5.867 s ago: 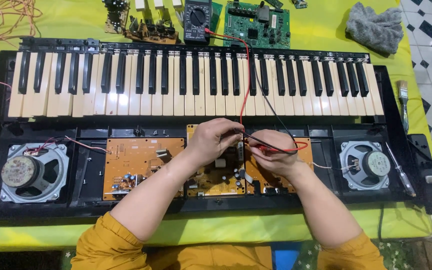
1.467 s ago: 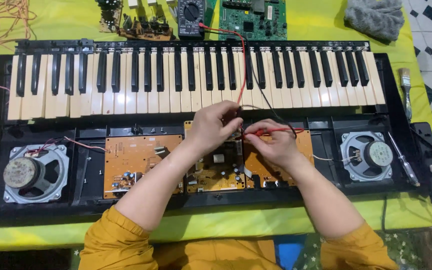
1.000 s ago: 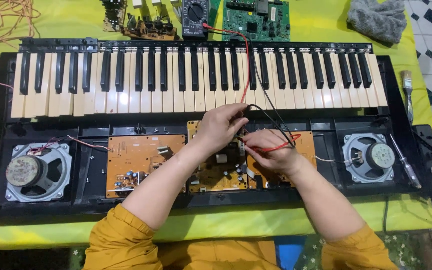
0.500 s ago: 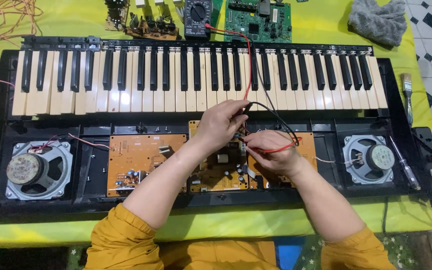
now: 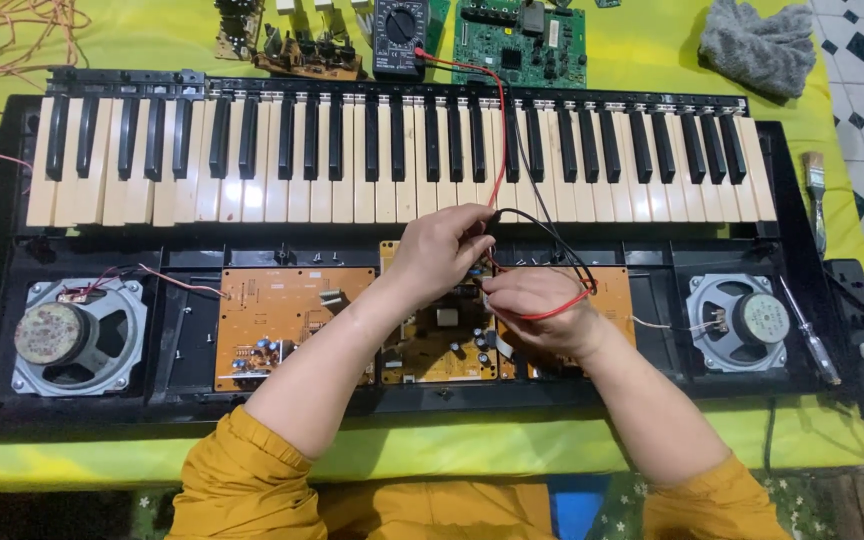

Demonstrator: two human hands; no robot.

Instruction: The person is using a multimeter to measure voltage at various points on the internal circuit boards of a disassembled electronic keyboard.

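- Progress: the keyboard [image 5: 402, 150] lies open on the counter [image 5: 652, 60], its orange circuit boards [image 5: 292, 320] bared; probing at the middle board appears under way, and the casing is not yet closed.
- Left hand [image 5: 442, 250]: fingers curled narrow, pinching what looks like a probe where the red lead [image 5: 497, 140] comes down.
- Right hand [image 5: 537, 310]: closed around the looped red and black leads [image 5: 572, 265], resting on the board.
- Multimeter [image 5: 399, 35]: at the counter's far edge.

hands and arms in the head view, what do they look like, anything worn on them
Both are bare: no gloves, rings, watch or bands show on the left hand or the right hand. The forearms are uncovered up to about the elbow, where loose mustard-yellow sleeves are pushed up, the left sleeve and the right sleeve. The cloth is plain, with no visible print.
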